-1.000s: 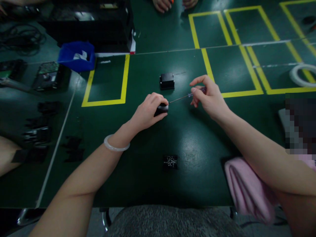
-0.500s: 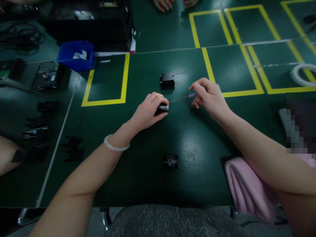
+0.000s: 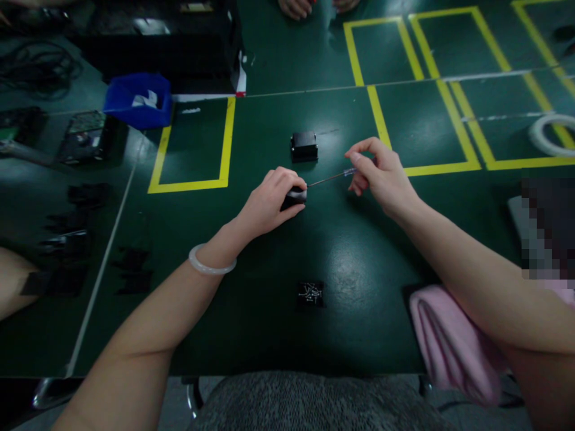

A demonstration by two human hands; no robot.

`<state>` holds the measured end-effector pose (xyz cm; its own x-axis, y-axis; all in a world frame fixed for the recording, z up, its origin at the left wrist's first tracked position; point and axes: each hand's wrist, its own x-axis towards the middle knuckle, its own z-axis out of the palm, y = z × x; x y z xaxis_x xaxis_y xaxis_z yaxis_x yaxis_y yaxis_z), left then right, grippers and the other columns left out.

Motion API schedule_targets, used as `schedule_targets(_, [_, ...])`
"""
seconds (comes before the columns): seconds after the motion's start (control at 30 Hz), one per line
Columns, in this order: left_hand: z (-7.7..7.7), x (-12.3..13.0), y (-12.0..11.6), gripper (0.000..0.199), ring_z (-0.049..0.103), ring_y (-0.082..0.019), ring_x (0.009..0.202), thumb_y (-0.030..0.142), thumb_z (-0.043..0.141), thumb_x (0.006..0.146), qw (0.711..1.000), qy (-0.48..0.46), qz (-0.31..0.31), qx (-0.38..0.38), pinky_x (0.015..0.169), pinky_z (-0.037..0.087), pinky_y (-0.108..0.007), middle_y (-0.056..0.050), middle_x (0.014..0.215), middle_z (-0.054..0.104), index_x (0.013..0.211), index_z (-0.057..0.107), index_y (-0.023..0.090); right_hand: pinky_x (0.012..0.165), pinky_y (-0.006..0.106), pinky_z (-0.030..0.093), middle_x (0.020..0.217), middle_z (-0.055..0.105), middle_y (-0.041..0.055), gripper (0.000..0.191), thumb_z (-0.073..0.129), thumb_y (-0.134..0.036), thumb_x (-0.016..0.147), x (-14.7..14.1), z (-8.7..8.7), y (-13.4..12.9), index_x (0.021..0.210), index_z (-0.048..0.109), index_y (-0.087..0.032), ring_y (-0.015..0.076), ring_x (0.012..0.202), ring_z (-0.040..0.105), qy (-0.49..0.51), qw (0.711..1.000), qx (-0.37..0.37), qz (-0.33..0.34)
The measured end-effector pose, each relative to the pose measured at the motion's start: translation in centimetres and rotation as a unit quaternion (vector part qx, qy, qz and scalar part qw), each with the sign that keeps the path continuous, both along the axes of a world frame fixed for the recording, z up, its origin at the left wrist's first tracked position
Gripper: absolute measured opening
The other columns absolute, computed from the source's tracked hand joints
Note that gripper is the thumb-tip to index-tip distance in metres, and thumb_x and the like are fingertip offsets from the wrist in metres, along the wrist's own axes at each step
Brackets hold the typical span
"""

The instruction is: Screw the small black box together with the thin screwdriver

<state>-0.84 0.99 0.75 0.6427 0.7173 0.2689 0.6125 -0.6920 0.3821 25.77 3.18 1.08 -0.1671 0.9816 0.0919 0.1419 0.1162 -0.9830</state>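
My left hand [image 3: 274, 200] is closed around a small black box-shaped part [image 3: 296, 196] on the green table, hiding most of it. My right hand [image 3: 377, 170] grips a screwdriver [image 3: 330, 178] by its clear bluish handle, fingers curled on it. The thin shaft points left and its tip meets the right end of the held part near my left fingertips. Just beyond my left hand stands a second black box-shaped part [image 3: 304, 146], with small shiny spots at its sides. Closer to me, several small silver screws [image 3: 311, 292] lie on a dark square pad.
A blue bin [image 3: 138, 103] with white pieces sits at the back left beside a large black case [image 3: 166, 54]. Dark parts [image 3: 67, 245] lie at the left. A white ring-shaped roll [image 3: 554, 135] is at the right. Another person's hands [image 3: 296, 8] show at the top.
Almost nothing differs. My right fingers have shifted slightly on the screwdriver handle, while my left hand and the black part keep their place.
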Motion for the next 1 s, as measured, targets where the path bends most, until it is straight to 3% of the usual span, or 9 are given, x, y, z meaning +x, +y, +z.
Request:
schedule_targets(0.1, [0.05, 0.00, -0.03, 0.028, 0.058, -0.029, 0.117, 0.019, 0.065, 0.096, 1.000, 0.002, 0.001, -0.006, 0.099, 0.050, -0.046, -0.012, 0.126, 0.062, 0.121, 0.053, 0.020, 0.050, 0.031, 0.050, 0.046, 0.035, -0.0103, 0.030, 0.067, -0.053, 0.097, 0.03, 0.06, -0.01, 0.089, 0.056, -0.027, 0.0104, 0.038, 0.043, -0.013, 1.000, 0.004, -0.001])
schedule_targets(0.4, [0.05, 0.03, 0.01, 0.028, 0.059, -0.029, 0.116, 0.018, 0.067, 0.095, 1.000, -0.002, -0.002, 0.006, 0.098, 0.051, -0.045, -0.012, 0.124, 0.063, 0.120, 0.054, 0.018, 0.055, 0.032, 0.055, 0.055, 0.044, -0.0090, 0.017, 0.070, -0.032, 0.094, -0.01, -0.15, -0.04, 0.101, 0.054, -0.029, 0.0108, 0.044, 0.047, -0.009, 1.000, 0.028, 0.001])
schedule_targets(0.73, [-0.05, 0.02, -0.04, 0.029, 0.058, -0.028, 0.117, 0.019, 0.065, 0.095, 1.000, -0.001, 0.007, -0.002, 0.100, 0.050, -0.046, -0.011, 0.126, 0.062, 0.121, 0.053, 0.021, 0.051, 0.033, 0.052, 0.046, 0.035, -0.0100, 0.032, 0.068, -0.057, 0.095, -0.11, 0.12, -0.10, 0.091, 0.053, -0.028, 0.0118, 0.039, 0.044, -0.009, 1.000, 0.007, -0.005])
schedule_targets(1.0, [0.08, 0.01, -0.02, 0.028, 0.058, -0.029, 0.118, 0.019, 0.065, 0.096, 1.000, 0.002, 0.004, -0.010, 0.099, 0.049, -0.045, -0.011, 0.127, 0.062, 0.121, 0.053, 0.021, 0.053, 0.032, 0.053, 0.054, 0.043, -0.0085, 0.018, 0.070, -0.034, 0.094, -0.01, -0.28, 0.00, 0.102, 0.055, -0.029, 0.0110, 0.044, 0.046, -0.012, 0.999, 0.031, -0.004])
